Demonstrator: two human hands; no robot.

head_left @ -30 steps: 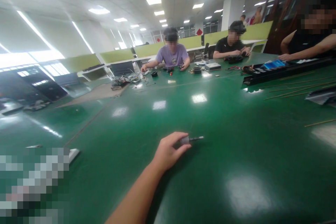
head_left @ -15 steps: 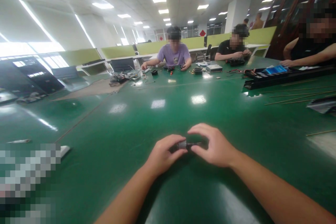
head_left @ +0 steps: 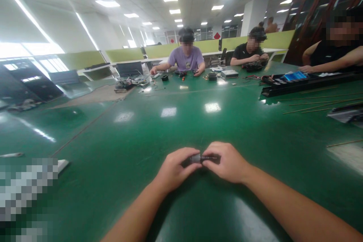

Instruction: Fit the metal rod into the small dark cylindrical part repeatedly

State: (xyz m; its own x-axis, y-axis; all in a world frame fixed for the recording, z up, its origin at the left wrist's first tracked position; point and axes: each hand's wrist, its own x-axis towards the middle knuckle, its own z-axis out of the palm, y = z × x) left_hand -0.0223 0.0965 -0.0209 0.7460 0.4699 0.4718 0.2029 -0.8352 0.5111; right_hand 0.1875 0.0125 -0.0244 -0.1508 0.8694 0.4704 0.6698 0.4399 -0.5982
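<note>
Near the middle of the green table [head_left: 159, 128], a small dark cylindrical object with a grey band [head_left: 195, 158] lies horizontally between my hands. My left hand [head_left: 177, 168] pinches its grey end between thumb and fingers. Thumb and fingertips of my right hand [head_left: 228, 162] close round the dark right part, close beside the left fingertips. The object's exact kind is too small and blurred to tell.
Across the table sit a person in purple [head_left: 185, 58] and a person in black [head_left: 246, 53]; another is at the right. A long black tray [head_left: 309, 83], thin rods [head_left: 317, 104] and electronic parts [head_left: 127, 84] lie around. A blurred pale object [head_left: 28, 189] is at the left.
My right hand's thumb and fingers have closed in from apart onto the dark part of the object. My left hand keeps its hold. The view has shifted slightly.
</note>
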